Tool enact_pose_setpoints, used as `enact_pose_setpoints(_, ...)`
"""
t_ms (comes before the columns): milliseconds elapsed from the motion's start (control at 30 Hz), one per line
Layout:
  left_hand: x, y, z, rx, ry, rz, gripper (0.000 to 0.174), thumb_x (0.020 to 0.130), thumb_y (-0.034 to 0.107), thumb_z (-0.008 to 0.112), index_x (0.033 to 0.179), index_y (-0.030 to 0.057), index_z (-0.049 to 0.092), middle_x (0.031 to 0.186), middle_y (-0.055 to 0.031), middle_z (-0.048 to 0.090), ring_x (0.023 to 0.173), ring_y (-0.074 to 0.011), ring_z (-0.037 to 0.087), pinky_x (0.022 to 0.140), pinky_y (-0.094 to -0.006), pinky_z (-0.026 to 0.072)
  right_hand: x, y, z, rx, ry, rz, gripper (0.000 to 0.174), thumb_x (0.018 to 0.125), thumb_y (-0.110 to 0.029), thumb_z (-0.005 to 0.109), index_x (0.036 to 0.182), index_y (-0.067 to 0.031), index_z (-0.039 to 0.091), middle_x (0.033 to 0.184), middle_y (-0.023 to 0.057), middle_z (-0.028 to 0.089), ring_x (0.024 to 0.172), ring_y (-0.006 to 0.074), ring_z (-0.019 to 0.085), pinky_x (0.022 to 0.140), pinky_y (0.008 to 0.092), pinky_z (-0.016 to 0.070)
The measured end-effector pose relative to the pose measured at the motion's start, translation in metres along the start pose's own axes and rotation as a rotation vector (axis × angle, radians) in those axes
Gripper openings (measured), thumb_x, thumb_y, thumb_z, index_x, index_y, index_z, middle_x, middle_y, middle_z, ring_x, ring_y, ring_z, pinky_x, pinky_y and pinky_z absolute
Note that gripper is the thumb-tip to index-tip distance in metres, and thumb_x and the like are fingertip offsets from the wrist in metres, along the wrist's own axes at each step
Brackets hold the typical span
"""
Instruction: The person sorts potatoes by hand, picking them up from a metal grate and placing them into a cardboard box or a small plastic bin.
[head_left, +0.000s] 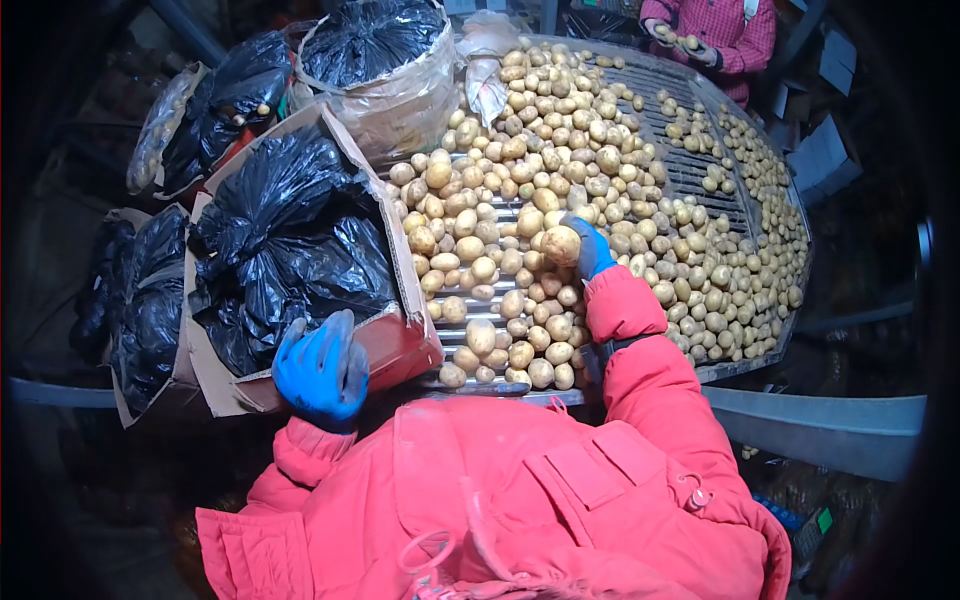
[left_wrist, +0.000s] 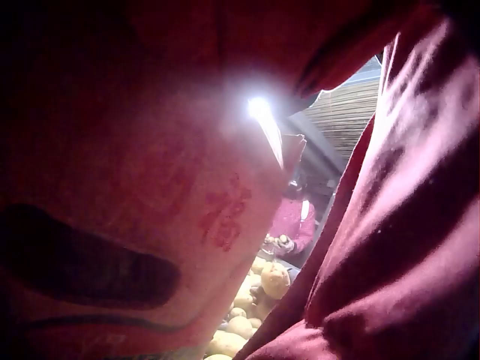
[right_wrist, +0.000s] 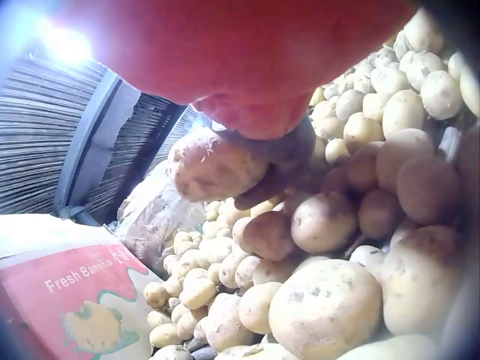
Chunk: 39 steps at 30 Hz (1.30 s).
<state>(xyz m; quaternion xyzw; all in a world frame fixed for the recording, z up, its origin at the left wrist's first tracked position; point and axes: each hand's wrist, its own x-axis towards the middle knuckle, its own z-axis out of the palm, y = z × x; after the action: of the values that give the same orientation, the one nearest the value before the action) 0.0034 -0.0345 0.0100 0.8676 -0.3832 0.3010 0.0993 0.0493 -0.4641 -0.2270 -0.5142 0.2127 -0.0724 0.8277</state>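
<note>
My right hand, in a blue glove, holds a large potato above the heap on the slatted table. The same potato shows in the right wrist view, with the gloved fingers partly hidden by the sleeve. Loose potatoes of mixed sizes lie around and below that hand. My left hand, also gloved in blue, is at the near edge of a cardboard box with its fingers loosely bent and nothing held. Black plastic fills this box. In the left wrist view the box wall and a sleeve cover most of the frame.
A wrapped round container lined with black plastic stands behind the box. More black bags are at the left. A metal rail runs along the near right side. Across the table, another person holds potatoes.
</note>
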Motion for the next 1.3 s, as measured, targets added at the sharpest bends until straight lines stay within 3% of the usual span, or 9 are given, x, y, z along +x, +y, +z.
enact_pose_setpoints(233, -0.002, -0.001, 0.004, 0.074, 0.002, -0.009, 0.033, 0.083, 0.018, 0.068, 0.112, 0.0008, 0.069, 0.112, -0.0100, 0.069, 0.095, -0.0251, 0.063, 0.093, -0.0476, 0.0492, -0.006, -0.037, 0.022, -0.636, -0.030, -0.659, 0.053, 0.083, 0.002, 0.072, 0.131, -0.0079, 0.053, 0.133, 0.0108, 0.055, 0.116, 0.0229, 0.059, 0.095, 0.0404, 0.0531)
enact_pose_setpoints(400, 0.000, 0.000, 0.003, 0.055, -0.060, -0.043, 0.034, 0.083, 0.013, 0.065, 0.114, -0.0013, 0.066, 0.111, -0.0136, 0.070, 0.096, -0.0287, 0.065, 0.094, -0.0494, 0.0479, 0.041, -0.061, 0.026, 0.433, -0.200, 0.026, 0.049, 0.087, -0.016, 0.073, 0.131, -0.0043, 0.054, 0.116, 0.0087, 0.063, 0.109, 0.0222, 0.061, 0.092, 0.0359, 0.0541)
enact_pose_setpoints(467, 0.000, 0.002, 0.005, 0.077, -0.057, -0.056, 0.035, 0.083, 0.013, 0.065, 0.114, -0.0013, 0.066, 0.111, -0.0136, 0.070, 0.096, -0.0289, 0.065, 0.094, -0.0496, 0.0479, 0.099, -0.034, 0.002, -0.301, -0.218, -0.506, 0.045, 0.088, -0.016, 0.072, 0.127, -0.0007, 0.056, 0.113, 0.0111, 0.064, 0.109, 0.0231, 0.061, 0.089, 0.0361, 0.0538)
enact_pose_setpoints(567, 0.001, 0.003, 0.005, 0.116, -0.085, -0.073, 0.036, 0.082, 0.012, 0.066, 0.115, -0.0008, 0.066, 0.112, -0.0135, 0.069, 0.097, -0.0295, 0.065, 0.095, -0.0500, 0.0476, 0.123, -0.054, 0.040, -0.385, -0.024, -0.517, 0.057, 0.078, -0.022, 0.079, 0.125, 0.0016, 0.059, 0.114, 0.0189, 0.065, 0.107, 0.0309, 0.062, 0.088, 0.0388, 0.0522)
enact_pose_setpoints(767, -0.004, 0.006, 0.007, 0.154, -0.132, -0.153, 0.033, 0.092, 0.024, 0.058, 0.116, 0.0016, 0.066, 0.110, -0.0125, 0.068, 0.097, -0.0284, 0.063, 0.094, -0.0504, 0.0465, 0.191, -0.071, 0.058, -1.599, 0.360, -0.890, 0.069, 0.078, -0.035, 0.074, 0.137, -0.0074, 0.052, 0.124, 0.0205, 0.061, 0.111, 0.0360, 0.061, 0.096, 0.0488, 0.0472)
enact_pose_setpoints(1067, -0.005, 0.009, 0.009, 0.203, -0.169, -0.208, 0.039, 0.096, 0.032, 0.050, 0.113, 0.0005, 0.066, 0.105, -0.0141, 0.067, 0.091, -0.0306, 0.063, 0.091, -0.0533, 0.0466, 0.276, -0.115, -0.031, -1.839, 0.356, -0.372, 0.075, 0.083, -0.048, 0.068, 0.146, -0.0192, 0.040, 0.119, 0.0150, 0.062, 0.109, 0.0343, 0.061, 0.093, 0.0520, 0.0469)
enact_pose_setpoints(1167, -0.009, 0.009, 0.011, 0.228, -0.171, -0.236, 0.041, 0.097, 0.034, 0.048, 0.112, -0.0004, 0.065, 0.102, -0.0138, 0.068, 0.089, -0.0306, 0.063, 0.091, -0.0533, 0.0467, 0.258, -0.150, -0.078, -1.924, 0.330, -0.140, 0.077, 0.083, -0.041, 0.067, 0.150, -0.0236, 0.035, 0.136, 0.0118, 0.053, 0.127, 0.0317, 0.050, 0.107, 0.0602, 0.0323)
enact_pose_setpoints(1200, -0.007, 0.010, 0.011, 0.225, -0.165, -0.238, 0.042, 0.098, 0.035, 0.047, 0.111, -0.0008, 0.065, 0.100, -0.0137, 0.068, 0.088, -0.0304, 0.063, 0.091, -0.0535, 0.0468, 0.262, -0.129, -0.116, -1.943, 0.558, -0.362, 0.076, 0.084, -0.040, 0.066, 0.151, -0.0233, 0.034, 0.138, 0.0123, 0.052, 0.129, 0.0318, 0.049, 0.109, 0.0593, 0.0297)
enact_pose_setpoints(1300, -0.011, 0.008, 0.011, 0.202, -0.190, -0.260, 0.043, 0.099, 0.034, 0.046, 0.111, -0.0010, 0.066, 0.100, -0.0136, 0.069, 0.088, -0.0304, 0.064, 0.092, -0.0540, 0.0464, 0.254, -0.141, -0.182, -1.839, 0.602, -0.198, 0.074, 0.087, -0.042, 0.065, 0.150, -0.0211, 0.034, 0.133, 0.0194, 0.054, 0.123, 0.0398, 0.053, 0.099, 0.0571, 0.0423)
